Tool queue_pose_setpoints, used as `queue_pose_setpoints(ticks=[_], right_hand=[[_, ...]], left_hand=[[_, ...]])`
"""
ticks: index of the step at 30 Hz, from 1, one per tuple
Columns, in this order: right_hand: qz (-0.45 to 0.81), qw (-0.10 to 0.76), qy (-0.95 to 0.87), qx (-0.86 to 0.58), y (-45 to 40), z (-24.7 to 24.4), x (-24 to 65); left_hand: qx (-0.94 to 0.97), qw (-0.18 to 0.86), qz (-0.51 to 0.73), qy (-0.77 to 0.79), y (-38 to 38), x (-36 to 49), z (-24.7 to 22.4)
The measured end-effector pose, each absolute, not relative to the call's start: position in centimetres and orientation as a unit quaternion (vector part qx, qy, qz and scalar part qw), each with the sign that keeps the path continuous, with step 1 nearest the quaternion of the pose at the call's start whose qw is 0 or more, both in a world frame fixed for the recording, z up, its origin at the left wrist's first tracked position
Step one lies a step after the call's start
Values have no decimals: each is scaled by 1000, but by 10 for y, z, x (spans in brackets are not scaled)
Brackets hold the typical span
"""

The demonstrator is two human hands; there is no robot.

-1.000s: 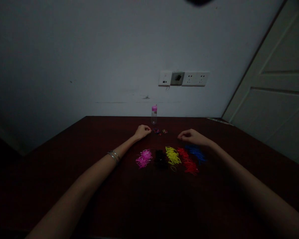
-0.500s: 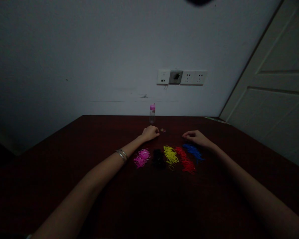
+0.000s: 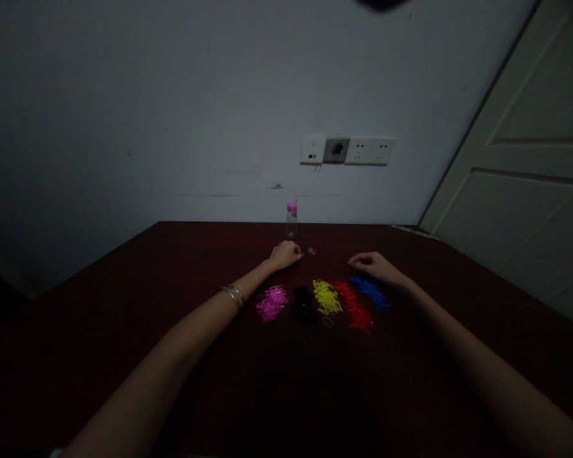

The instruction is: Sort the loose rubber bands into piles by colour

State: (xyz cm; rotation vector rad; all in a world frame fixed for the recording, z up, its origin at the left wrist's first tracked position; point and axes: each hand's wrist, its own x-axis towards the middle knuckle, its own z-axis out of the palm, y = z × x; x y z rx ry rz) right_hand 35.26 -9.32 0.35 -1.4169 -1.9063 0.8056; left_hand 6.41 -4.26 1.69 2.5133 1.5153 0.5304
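My left hand [image 3: 285,255] rests on the dark table with its fingers curled and closed. A tiny reddish spot shows at its fingertips, too small to name. Just right of those fingertips lies a small cluster of loose rubber bands [image 3: 312,250]. My right hand [image 3: 371,264] lies behind the blue rubber bands [image 3: 370,292], thumb and fingers drawn together, nothing visible in them. Between my forearms are further piles of small rubber bands: pink [image 3: 272,303], black [image 3: 304,304], yellow [image 3: 327,297] and red [image 3: 354,307].
A clear bottle with a pink cap [image 3: 291,219] stands behind my left hand, near the wall. Sockets and a switch [image 3: 346,151] are set in the wall. A pale panelled door [image 3: 525,165] is on the right. A thin flat strip [image 3: 414,231] lies at the table's back right.
My left hand has drawn slightly left from the small cluster, and the reddish spot now shows at its fingertips. My right hand has hardly moved. The piles look the same.
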Motion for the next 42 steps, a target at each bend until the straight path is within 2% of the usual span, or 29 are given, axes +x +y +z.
queue_pose_setpoints(ticks=[20, 30, 35, 42], right_hand=[[274, 311, -739, -532, -94, 4, 348], [127, 293, -828, -460, -104, 36, 279], [24, 268, -840, -471, -112, 37, 270], [-32, 241, -844, -478, -118, 36, 267]], left_hand=[[842, 110, 210, 484, -49, 68, 23], [842, 211, 290, 403, -60, 79, 24], [826, 265, 312, 388, -66, 82, 25], [812, 303, 319, 384, -66, 83, 22]])
